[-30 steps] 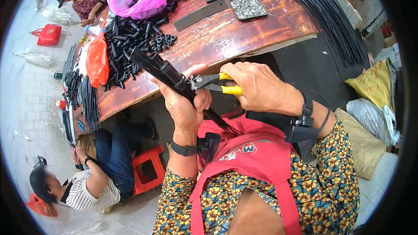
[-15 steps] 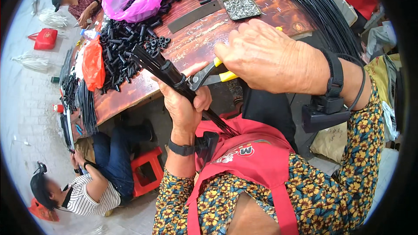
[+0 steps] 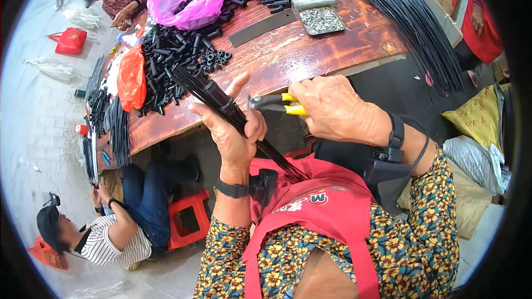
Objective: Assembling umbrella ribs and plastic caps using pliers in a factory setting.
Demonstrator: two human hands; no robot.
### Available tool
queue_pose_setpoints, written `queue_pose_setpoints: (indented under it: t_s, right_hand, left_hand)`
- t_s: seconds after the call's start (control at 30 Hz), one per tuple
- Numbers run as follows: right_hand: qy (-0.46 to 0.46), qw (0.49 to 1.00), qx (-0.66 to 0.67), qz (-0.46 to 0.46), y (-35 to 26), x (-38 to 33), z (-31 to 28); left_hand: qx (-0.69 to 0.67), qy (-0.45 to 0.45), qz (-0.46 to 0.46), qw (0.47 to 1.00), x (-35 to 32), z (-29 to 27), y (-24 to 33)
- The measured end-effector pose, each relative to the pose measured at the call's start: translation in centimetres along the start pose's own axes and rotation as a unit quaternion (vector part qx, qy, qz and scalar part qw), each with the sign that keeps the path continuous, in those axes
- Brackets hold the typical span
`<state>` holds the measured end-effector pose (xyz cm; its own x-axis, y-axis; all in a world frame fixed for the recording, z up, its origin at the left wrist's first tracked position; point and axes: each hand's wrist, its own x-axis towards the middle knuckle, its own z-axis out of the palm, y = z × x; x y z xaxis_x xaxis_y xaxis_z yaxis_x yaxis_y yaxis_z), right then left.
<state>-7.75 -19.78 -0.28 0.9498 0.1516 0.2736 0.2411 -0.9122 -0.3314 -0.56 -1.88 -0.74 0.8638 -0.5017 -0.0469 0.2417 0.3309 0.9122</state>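
At the centre of the frame, the pliers [image 3: 269, 101] pair yellow grips with a grey metal head, the rods [image 3: 194, 83] are black, and the apron [image 3: 332, 224] is pinkish red over a dark teal blouse [image 3: 410, 249] patterned with yellow-and-brown flowers. Toward the upper left, a magenta bag [image 3: 205, 8], an orange-red bag [image 3: 131, 77] and black parts [image 3: 172, 61] colour the streaked reddish-brown table [image 3: 266, 66]. Lower left shows a white shirt [image 3: 119, 238] with dark stripes and a red stool [image 3: 189, 202]; far right, a yellow sack [image 3: 476, 113].

Printed lettering marks your red apron [image 3: 327, 222], below the frame's centre.
A dark oval emblem [image 3: 317, 198] bears a pale letter, with white characters [image 3: 289, 207] beside it; reddish lettering, only partly legible, marks the yellow sack [image 3: 477, 115] at right.
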Motion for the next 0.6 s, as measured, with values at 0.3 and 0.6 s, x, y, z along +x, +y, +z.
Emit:
queue_pose_setpoints:
  t_s: [0.3,0.6]
  right_hand:
    - [0.069,0.996,-0.048,-0.021,-1.2,1.2,-1.2]
    - [0.137,0.984,-0.108,-0.029,-2.1,1.3,-0.7]
  left_hand:
    - [0.006,-0.015,0.040,0.999,-0.3,0.0,-0.1]
    - [0.013,-0.004,0.028,1.000,-0.3,-0.7,-0.5]
